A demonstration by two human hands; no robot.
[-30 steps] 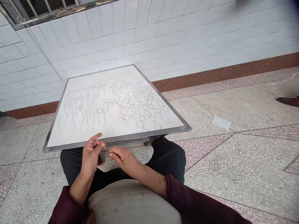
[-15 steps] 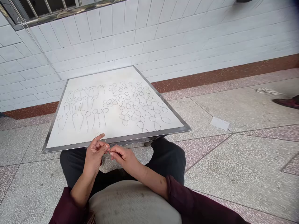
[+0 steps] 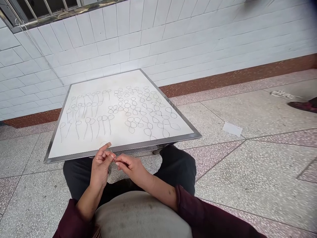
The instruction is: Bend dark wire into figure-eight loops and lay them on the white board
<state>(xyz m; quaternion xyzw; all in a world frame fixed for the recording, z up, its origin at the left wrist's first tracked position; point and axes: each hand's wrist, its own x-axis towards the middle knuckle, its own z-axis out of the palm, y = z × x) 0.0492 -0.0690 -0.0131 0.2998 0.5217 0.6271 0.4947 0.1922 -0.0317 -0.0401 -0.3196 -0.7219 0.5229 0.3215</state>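
Note:
A thin looped wire (image 3: 103,142) rises from the pinched thumb and finger of my left hand (image 3: 101,163), near the front edge of a white board (image 3: 99,147). My right hand (image 3: 132,168) touches the left fingertips and pinches the same wire low down. On the board's left lie rows of single wire loops with long tails (image 3: 78,123). Several wire pieces shaped like figure eights (image 3: 174,113) cover its right half. The wire's lower end is too small to make out between my fingers.
The board's grey metal frame (image 3: 74,155) lies just above my knees. A white tiled wall (image 3: 138,43) stands behind it. On the floor to the right are a white paper (image 3: 232,129), a pale cord bundle (image 3: 282,95) and a person's dark shoe (image 3: 300,106).
The view has shifted slightly. Both hands stay together on the wire in nearly the same place.

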